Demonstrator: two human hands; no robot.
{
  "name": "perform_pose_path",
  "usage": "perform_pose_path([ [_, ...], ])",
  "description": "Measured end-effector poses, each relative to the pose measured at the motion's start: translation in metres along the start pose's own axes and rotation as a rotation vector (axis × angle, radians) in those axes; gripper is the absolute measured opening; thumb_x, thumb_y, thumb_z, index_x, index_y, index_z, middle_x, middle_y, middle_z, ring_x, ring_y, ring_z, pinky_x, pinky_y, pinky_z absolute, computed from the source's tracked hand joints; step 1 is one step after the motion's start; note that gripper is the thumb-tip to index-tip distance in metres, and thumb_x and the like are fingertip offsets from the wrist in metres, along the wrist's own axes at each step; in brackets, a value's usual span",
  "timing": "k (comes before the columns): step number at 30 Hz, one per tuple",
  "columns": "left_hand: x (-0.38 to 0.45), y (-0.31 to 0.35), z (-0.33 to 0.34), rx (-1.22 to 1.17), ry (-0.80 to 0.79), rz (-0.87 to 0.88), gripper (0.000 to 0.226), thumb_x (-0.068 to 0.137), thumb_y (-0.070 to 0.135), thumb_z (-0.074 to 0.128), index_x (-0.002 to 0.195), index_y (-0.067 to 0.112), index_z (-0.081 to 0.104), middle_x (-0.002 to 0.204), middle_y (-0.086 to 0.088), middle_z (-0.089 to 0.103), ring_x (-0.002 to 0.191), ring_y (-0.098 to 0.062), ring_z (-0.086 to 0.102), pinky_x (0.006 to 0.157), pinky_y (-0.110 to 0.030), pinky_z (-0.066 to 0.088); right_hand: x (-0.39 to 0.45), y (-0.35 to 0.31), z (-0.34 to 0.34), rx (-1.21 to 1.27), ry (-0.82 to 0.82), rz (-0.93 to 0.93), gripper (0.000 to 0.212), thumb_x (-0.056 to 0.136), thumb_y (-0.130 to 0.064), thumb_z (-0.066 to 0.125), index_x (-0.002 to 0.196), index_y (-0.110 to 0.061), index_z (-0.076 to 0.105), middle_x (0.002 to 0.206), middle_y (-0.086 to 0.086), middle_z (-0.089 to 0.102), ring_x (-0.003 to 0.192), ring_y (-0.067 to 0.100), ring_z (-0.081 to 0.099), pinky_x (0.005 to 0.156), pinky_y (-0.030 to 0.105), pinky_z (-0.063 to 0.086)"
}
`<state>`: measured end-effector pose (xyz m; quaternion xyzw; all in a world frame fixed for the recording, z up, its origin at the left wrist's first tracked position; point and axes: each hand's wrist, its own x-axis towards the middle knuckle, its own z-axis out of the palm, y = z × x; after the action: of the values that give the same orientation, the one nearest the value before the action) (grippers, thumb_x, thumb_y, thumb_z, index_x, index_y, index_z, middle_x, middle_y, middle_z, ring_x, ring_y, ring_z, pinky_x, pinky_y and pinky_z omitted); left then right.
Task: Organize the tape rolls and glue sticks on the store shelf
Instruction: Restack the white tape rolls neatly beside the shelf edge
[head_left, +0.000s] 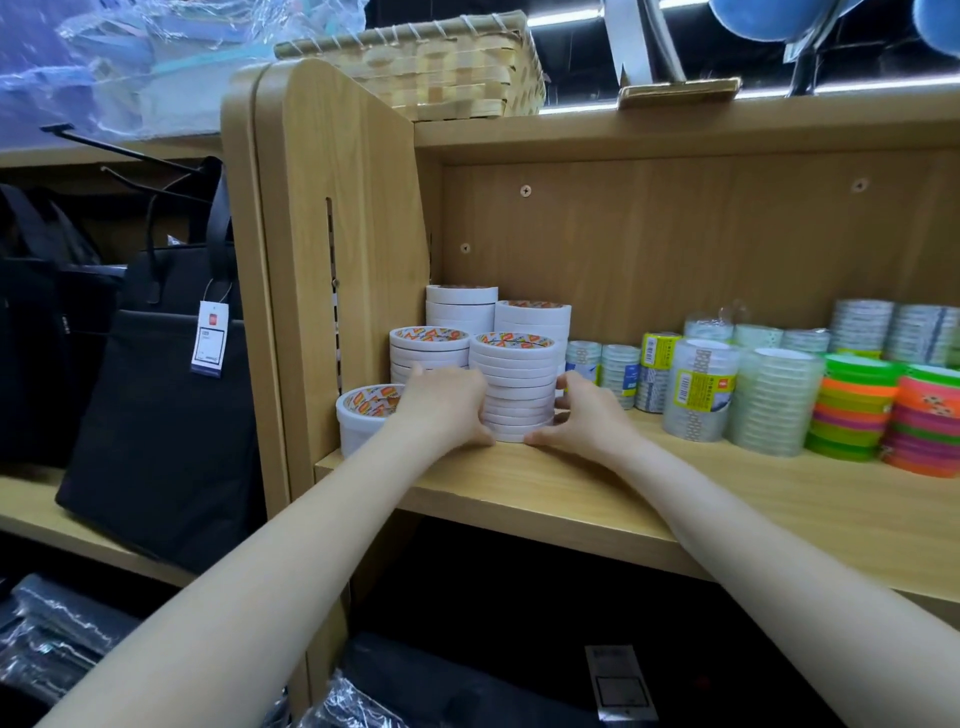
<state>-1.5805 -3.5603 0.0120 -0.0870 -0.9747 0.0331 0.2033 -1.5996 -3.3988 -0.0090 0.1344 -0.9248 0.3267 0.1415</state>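
head view, white tape stack (517, 387), both hands gripping

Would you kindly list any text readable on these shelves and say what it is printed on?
None can be read with certainty.
Tape stack top label: orange print, blurred.
Wide tape roll label: blurred.
Yellow-green labels on clear tape packs: too small.
Bag tag: too small.

Both bare forearms are stretched forward and converge ahead. The left hand (444, 402) is seen from the back, fingers curled inward to the right, thumb low. The right hand (584, 410) is set opposite, fingers curved leftward, thumb low and pointed at the left thumb. The wrists are held nearly level.
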Motion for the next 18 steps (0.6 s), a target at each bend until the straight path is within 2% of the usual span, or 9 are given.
perform_pose_path([
  [4,0.003,0.005,0.002,0.037,0.070,-0.012,0.030,0.081,0.043,0.064,0.094,0.016,0.059,0.105,-0.006,0.065,0.102,-0.026,0.058,0.090,-0.034,0.035,0.000,-0.001,-0.001,-0.001,0.057,0.001,0.066,0.065,-0.023,0.084,0.119,-0.009,0.049,0.117,0.007,0.064,0.104,0.018,0.060,0.074,0.018,0.037],
  [6,0.004,0.005,0.001,0.065,0.056,-0.006,0.033,0.082,0.044,0.064,0.096,0.014,0.061,0.106,-0.008,0.066,0.103,-0.026,0.058,0.085,-0.032,0.035,0.002,0.000,0.000,0.016,0.076,0.010,0.066,0.062,-0.023,0.085,0.117,-0.009,0.051,0.114,0.008,0.065,0.104,0.020,0.060,0.072,0.021,0.038],
  [8,0.005,0.003,-0.001,0.081,0.039,0.017,0.030,0.082,0.044,0.064,0.088,0.016,0.060,0.104,-0.008,0.067,0.101,-0.026,0.059,0.077,-0.030,0.033,0.004,0.001,0.003,0.029,0.079,0.012,0.067,0.060,-0.025,0.086,0.114,-0.009,0.051,0.111,0.008,0.065,0.102,0.020,0.059,0.071,0.022,0.037],
  [12,0.002,0.002,-0.004,0.036,0.005,0.032,0.033,0.082,0.047,0.063,0.075,0.016,0.052,0.095,-0.007,0.067,0.093,-0.026,0.061,0.069,-0.028,0.034,0.007,0.003,0.001,0.024,0.021,0.021,0.070,0.062,-0.030,0.085,0.118,-0.011,0.048,0.113,0.004,0.062,0.102,0.020,0.058,0.076,0.025,0.041],
  [14,-0.001,0.002,-0.008,-0.024,-0.020,0.003,0.042,0.084,0.051,0.058,0.066,0.015,0.048,0.077,-0.002,0.060,0.081,-0.022,0.058,0.063,-0.028,0.035,0.007,0.001,-0.003,0.102,0.015,0.022,0.070,0.065,-0.032,0.084,0.121,-0.012,0.048,0.115,0.002,0.061,0.101,0.017,0.057,0.077,0.024,0.040],
  [16,-0.002,0.000,-0.013,-0.092,-0.016,-0.042,0.043,0.089,0.049,0.053,0.062,0.015,0.055,0.062,0.003,0.050,0.070,-0.019,0.051,0.052,-0.025,0.033,0.006,-0.002,-0.006,0.185,0.047,-0.001,0.069,0.066,-0.030,0.083,0.123,-0.011,0.050,0.118,0.001,0.060,0.095,0.012,0.055,0.076,0.021,0.039],
  [18,0.000,-0.002,-0.016,-0.107,-0.018,-0.057,0.035,0.091,0.042,0.053,0.070,0.015,0.063,0.062,0.003,0.051,0.070,-0.017,0.052,0.049,-0.023,0.032,0.006,-0.004,-0.008,0.205,0.063,-0.024,0.065,0.067,-0.027,0.083,0.122,-0.010,0.052,0.120,0.001,0.061,0.091,0.010,0.054,0.075,0.019,0.038],
])
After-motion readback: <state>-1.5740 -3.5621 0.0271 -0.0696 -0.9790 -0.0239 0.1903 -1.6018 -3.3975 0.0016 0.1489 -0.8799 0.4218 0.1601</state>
